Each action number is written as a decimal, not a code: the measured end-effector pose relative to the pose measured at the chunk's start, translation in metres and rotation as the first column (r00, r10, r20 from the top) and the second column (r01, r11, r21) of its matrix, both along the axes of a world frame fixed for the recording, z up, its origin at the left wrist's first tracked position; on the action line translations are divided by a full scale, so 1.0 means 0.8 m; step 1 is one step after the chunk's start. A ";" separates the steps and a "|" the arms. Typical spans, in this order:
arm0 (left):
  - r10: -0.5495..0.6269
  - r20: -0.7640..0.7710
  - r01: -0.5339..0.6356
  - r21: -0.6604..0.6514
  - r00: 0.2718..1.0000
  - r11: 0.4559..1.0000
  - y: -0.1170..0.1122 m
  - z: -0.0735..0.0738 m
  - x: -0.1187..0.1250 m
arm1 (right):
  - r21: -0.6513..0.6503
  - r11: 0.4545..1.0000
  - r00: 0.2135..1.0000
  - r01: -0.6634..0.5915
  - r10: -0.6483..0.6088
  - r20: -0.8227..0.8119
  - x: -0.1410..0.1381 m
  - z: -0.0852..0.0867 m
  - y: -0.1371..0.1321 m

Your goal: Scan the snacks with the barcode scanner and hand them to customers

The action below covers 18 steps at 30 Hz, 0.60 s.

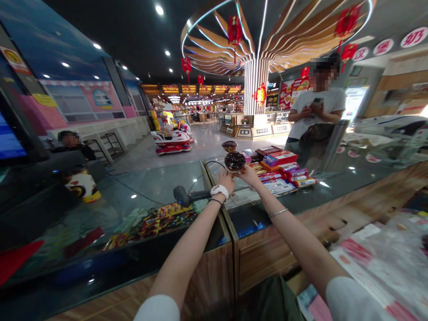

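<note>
Round tub (pixel 234 161), dark lid uppermost, raised at centre of frame above glass counter (pixel 157 187). Left hand (pixel 225 180) open, fingers spread against the near side of the tub. Right hand (pixel 249 175) in a fingertip pinch at the lower edge. Exact finger contact partly hidden by the tub. Support from two opposing sides: sound for a round item, with the lid free of the palms. Handheld scanner (pixel 189 196) on the glass just beyond the left wrist. Second tub (pixel 229 146) farther along the counter, beside stacked boxes (pixel 277 162). Standing person (pixel 316 107) with phone (pixel 317 101) at upper right, beyond the counter.
</note>
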<state>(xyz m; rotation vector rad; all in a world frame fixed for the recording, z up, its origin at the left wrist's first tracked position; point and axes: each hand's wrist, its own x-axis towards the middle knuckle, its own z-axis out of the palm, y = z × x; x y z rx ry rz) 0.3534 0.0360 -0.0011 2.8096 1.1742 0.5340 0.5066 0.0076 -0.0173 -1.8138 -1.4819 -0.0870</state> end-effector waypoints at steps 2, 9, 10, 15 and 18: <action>-0.010 0.011 0.010 -0.004 1.000 1.000 -0.008 -0.002 -0.006 | 0.068 0.998 0.999 -0.001 0.004 -0.041 -0.004 0.002 -0.011; -0.069 -0.004 0.069 0.005 0.998 0.998 -0.038 -0.002 -0.029 | 0.115 0.989 0.990 -0.098 0.109 -0.095 -0.011 0.011 -0.055; -0.077 0.000 0.077 0.011 0.997 0.997 -0.043 0.000 -0.032 | 0.141 0.982 0.983 -0.122 0.139 -0.117 -0.013 0.012 -0.060; -0.115 0.054 0.111 0.060 0.992 0.992 -0.068 0.010 -0.051 | 0.250 0.947 0.933 -0.199 0.262 -0.247 -0.029 0.015 -0.078; -0.114 0.080 0.107 0.095 0.990 0.990 -0.074 0.017 -0.067 | 0.353 0.913 0.899 -0.205 0.318 -0.301 -0.046 0.021 -0.083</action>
